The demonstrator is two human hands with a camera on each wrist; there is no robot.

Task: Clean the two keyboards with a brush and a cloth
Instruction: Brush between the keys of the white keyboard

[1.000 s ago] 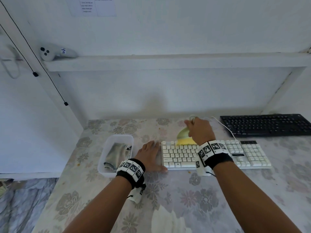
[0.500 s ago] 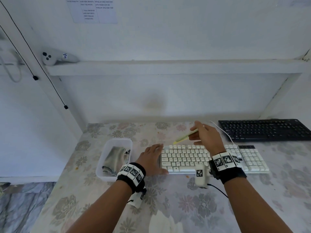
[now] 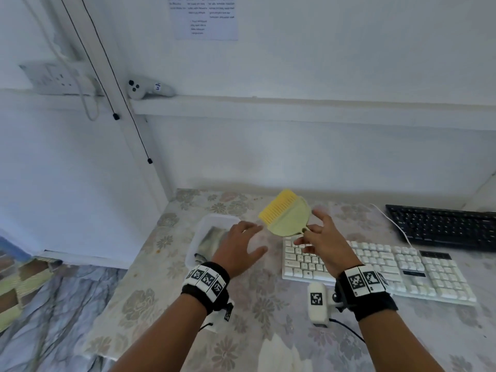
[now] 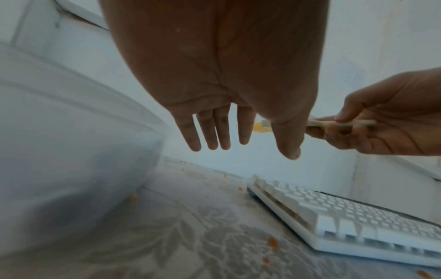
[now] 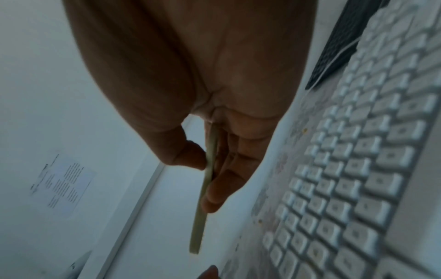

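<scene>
1. The right hand pinches the brush by its thin handle, raised above the desk beside the white keyboard's left end; the left hand hovers with fingers spread, holding nothing.
2. Judged step: putting the brush away. It should be lowered flat into the tub beside the cloth.
3. The black keyboard lies behind.
4. Only the left wrist view shows orange crumbs on the desk.

Both forearms reach forward over the table, each wrist banded. The left hand hovers palm down with fingers straight and spread. The right hand is raised, thumb and fingers pinching the brush by its handle
</scene>
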